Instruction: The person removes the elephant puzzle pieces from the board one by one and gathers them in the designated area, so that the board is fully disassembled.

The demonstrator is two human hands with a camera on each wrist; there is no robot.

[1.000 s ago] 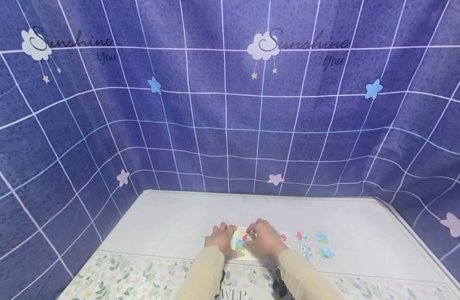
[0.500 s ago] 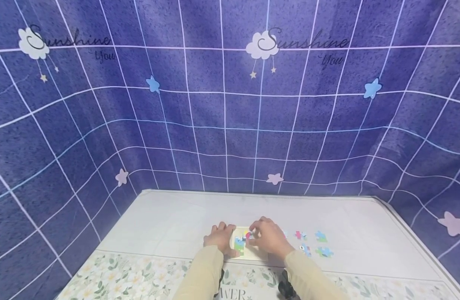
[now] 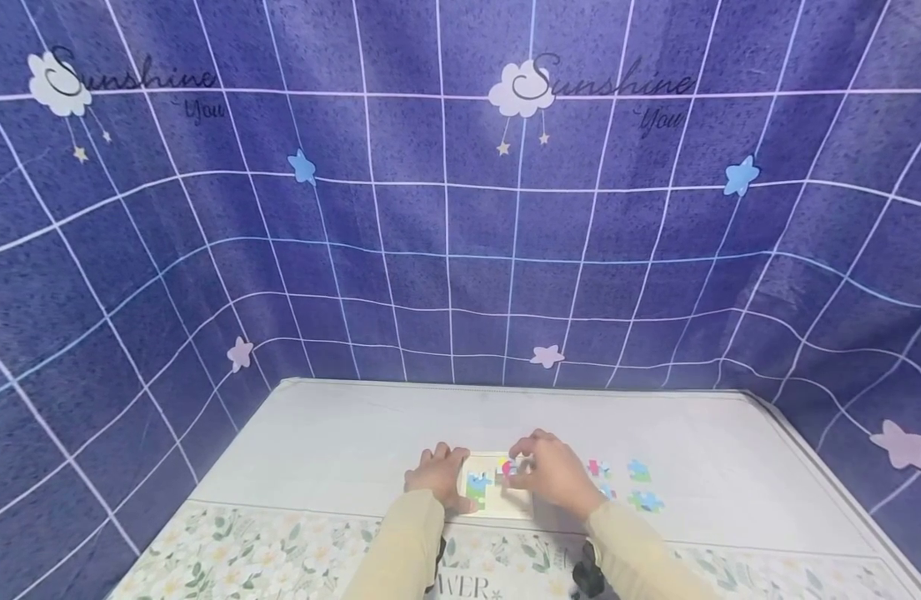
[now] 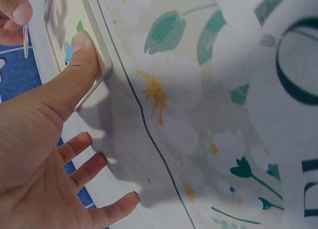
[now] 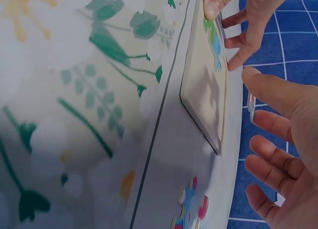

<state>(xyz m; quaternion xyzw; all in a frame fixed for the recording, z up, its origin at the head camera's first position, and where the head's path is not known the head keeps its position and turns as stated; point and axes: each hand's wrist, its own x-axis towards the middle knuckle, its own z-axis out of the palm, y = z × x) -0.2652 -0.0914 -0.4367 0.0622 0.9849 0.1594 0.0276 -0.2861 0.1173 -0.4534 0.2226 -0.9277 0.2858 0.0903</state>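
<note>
A shallow, pale wooden puzzle tray (image 3: 514, 503) lies on the table. Green-and-blue puzzle pieces (image 3: 477, 490) sit along its left side. My left hand (image 3: 433, 478) spans that side, fingers toward the far corner. Its straight thumb (image 4: 82, 55) presses on the near corner, over part of the picture, while other fingers spread beside the tray in the left wrist view. Between thumb and forefinger, my right hand (image 3: 556, 478) pinches a red, yellow and blue puzzle piece (image 3: 508, 469) above the tray. The right wrist view shows that puzzle piece (image 5: 251, 105) edge-on.
Right of my right hand lie several loose puzzle pieces (image 3: 638, 471) on the white tabletop (image 3: 355, 425). My right forearm passes close to them. A flower-print cloth (image 3: 227, 546) covers the near edge. Behind the table hangs a blue gridded curtain (image 3: 400, 275).
My right hand has shifted right with the pinched piece, away from the pieces at the tray's left side. My left hand keeps its place on the tray. The head view has turned slightly.
</note>
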